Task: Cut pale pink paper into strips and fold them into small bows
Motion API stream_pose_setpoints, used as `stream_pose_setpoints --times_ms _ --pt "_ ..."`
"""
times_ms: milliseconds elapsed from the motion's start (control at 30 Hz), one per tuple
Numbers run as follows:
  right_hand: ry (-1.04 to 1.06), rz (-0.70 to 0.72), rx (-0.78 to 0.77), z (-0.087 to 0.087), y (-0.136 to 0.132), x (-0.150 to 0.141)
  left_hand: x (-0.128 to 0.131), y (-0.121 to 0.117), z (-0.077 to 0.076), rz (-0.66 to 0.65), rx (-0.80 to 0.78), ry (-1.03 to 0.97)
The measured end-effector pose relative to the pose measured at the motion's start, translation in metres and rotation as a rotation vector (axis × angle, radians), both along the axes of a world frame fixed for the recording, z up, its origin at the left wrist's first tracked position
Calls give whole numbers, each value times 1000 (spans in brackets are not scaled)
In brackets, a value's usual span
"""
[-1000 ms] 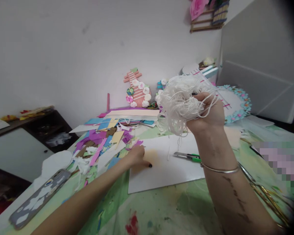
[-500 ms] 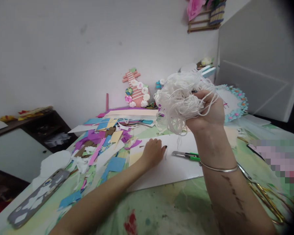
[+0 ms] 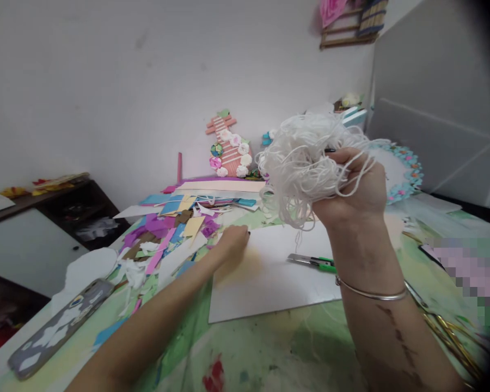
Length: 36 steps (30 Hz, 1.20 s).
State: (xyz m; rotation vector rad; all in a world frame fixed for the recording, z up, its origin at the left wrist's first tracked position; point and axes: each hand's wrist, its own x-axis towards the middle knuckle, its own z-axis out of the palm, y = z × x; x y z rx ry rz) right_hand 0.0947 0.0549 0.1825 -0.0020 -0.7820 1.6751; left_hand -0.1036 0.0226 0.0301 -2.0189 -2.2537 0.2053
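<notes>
A big loose tangle of white yarn [image 3: 298, 158] is up in the air over the table, with my right hand [image 3: 357, 188] closed around its right side. One thin strand hangs from it towards a white board [image 3: 269, 288] lying flat. On that board rests a utility knife [image 3: 314, 262] with a green handle, its metal end pointing left. My left hand [image 3: 233, 244] is low at the board's upper left edge, beside the coloured paper scraps [image 3: 159, 226]. Its fingers are bent away from me and blurred, so their grip is hidden.
A phone [image 3: 61, 329] lies at the left table edge. Gold-handled scissors [image 3: 445, 332] are right of my right forearm. Against the wall stands a pink guitar-shaped craft [image 3: 231, 149] with paper flowers; a flower-rimmed round piece [image 3: 404, 174] is at the right.
My left hand has slid left across the board to its left edge. The yarn stays raised in my right hand, a little further right in view.
</notes>
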Motion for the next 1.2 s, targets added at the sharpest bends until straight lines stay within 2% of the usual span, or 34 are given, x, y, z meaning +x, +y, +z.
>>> stream_pose_setpoints --times_ms 233,333,433,500,600,767,900,1067,1200 --pt "-73 47 -77 2 -15 -11 -34 -25 -11 31 20 65" --pt "-107 69 -91 2 -19 -13 -66 -45 -4 123 35 117" --pt "-99 80 -93 0 -20 -16 -101 -68 10 232 50 168" --pt "-87 93 -89 -1 -21 -18 -113 -79 18 283 75 193" --pt "-94 110 -92 -1 -22 -20 -105 -82 20 282 114 192" --pt "-109 69 -30 -2 -20 -17 -78 -67 -5 142 91 143" --pt "-90 42 -1 -2 -18 -13 -91 -69 -18 168 84 162" --pt "-81 67 -23 -3 -18 -16 -117 -85 -11 222 104 203" --pt "-100 82 -27 -4 -20 -19 -125 -85 -1 236 128 231"
